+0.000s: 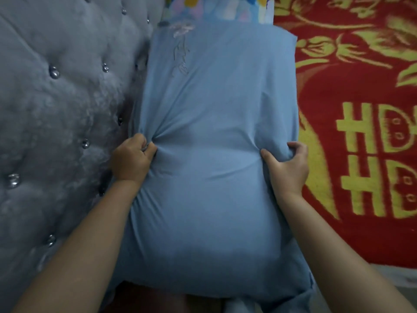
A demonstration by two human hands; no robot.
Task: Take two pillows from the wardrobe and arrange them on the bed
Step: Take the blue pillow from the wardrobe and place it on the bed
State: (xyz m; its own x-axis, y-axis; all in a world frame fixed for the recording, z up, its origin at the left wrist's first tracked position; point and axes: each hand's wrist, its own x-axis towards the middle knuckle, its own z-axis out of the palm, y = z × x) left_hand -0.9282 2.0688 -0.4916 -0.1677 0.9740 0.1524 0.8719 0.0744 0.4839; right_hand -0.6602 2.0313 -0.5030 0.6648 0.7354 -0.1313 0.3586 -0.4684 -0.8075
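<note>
A plump light blue pillow [209, 136] with faint embroidery near its far left corner fills the middle of the head view, lying lengthwise beside the headboard. My left hand [133, 158] is clenched on a bunch of its fabric at the left edge. My right hand [287, 168] grips its right edge, fingers curled over the side. Beyond the far end a second pillow [216, 6] with a colourful pattern shows partly, cut off by the frame's top.
A grey tufted headboard [58, 105] with shiny buttons stands along the left. A red blanket [361, 132] with yellow patterns covers the bed on the right. A strip of pale floor or bed edge shows at the bottom right.
</note>
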